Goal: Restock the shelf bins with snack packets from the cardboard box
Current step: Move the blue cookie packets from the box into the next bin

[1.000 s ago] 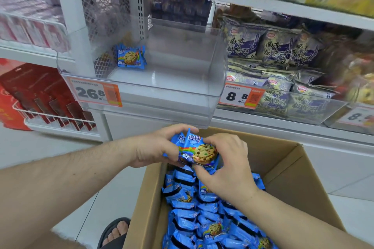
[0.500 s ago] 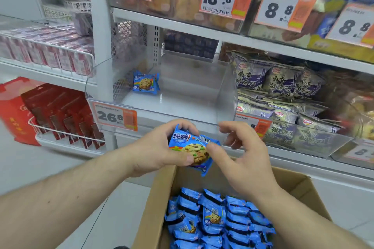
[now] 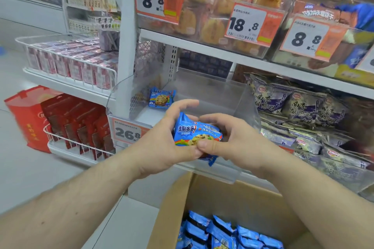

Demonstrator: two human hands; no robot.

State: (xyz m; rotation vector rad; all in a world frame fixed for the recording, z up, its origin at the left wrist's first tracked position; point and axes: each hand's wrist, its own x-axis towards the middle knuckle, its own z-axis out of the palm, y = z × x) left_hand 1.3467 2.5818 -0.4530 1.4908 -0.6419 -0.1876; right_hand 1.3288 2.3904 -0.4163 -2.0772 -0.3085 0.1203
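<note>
Holding a small stack of blue cookie packets between them, the left hand and right hand curl their fingers round it at the front lip of the clear bin; exact count in the stack cannot be told. Packets are glossy blue with a cookie picture and white characters. One lone packet lies at the bin's back left. Below the bin, the cardboard box holds many more. Since half a second ago, the stack has risen from just below the bin's front to its lip.
</note>
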